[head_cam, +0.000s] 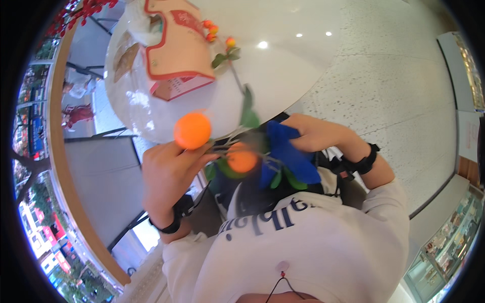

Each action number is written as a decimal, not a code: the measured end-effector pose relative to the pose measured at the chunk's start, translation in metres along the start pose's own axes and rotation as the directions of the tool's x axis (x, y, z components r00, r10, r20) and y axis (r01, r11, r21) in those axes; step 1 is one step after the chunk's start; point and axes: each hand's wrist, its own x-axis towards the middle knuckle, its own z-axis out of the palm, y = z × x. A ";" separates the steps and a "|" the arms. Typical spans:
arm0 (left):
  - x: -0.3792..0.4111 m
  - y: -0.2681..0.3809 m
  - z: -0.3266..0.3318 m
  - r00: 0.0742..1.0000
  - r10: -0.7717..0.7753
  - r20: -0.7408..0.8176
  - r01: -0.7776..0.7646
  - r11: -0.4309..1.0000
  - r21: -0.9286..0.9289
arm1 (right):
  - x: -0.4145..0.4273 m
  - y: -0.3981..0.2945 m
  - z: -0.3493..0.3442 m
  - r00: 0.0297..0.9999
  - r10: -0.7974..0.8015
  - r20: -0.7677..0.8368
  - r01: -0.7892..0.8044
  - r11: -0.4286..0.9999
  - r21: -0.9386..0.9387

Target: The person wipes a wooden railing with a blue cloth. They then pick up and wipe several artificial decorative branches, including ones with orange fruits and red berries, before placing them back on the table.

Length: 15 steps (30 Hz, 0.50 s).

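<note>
My left hand grips the stems of a leafy branch, just beside a round orange fruit. A second orange fruit hangs among the stems between my hands. My right hand pinches a blue cloth, which drapes over part of the branch above my lap. Green leaves stick out towards the table, and more hang below the cloth. A thin sprig with small orange-red berries reaches over the table. Where the stems pass by the cloth, the picture is blurred.
Before me stands a round white table with an open peach-coloured cardboard package and crumpled clear plastic at its left. Red berry branches hang at the upper left. A wood-edged window ledge runs along the left; a display case stands at the right.
</note>
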 end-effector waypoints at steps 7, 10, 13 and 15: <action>-0.002 0.000 -0.006 0.998 0.027 0.050 -0.026 0.999 -0.020 | -0.001 -0.003 0.000 0.997 -0.060 -0.057 0.055 0.994 -0.096; 0.000 0.000 -0.006 0.998 0.037 0.055 -0.036 0.999 -0.011 | -0.005 -0.009 -0.007 0.999 -0.044 -0.014 0.043 0.996 -0.083; -0.001 -0.003 -0.006 0.997 0.028 0.065 -0.027 1.000 -0.009 | -0.011 -0.014 -0.011 0.999 0.032 -0.016 -0.033 0.995 -0.096; -0.004 -0.009 -0.006 0.998 0.013 0.056 -0.012 0.999 -0.033 | -0.017 -0.013 -0.015 0.998 0.045 -0.039 -0.049 0.994 -0.096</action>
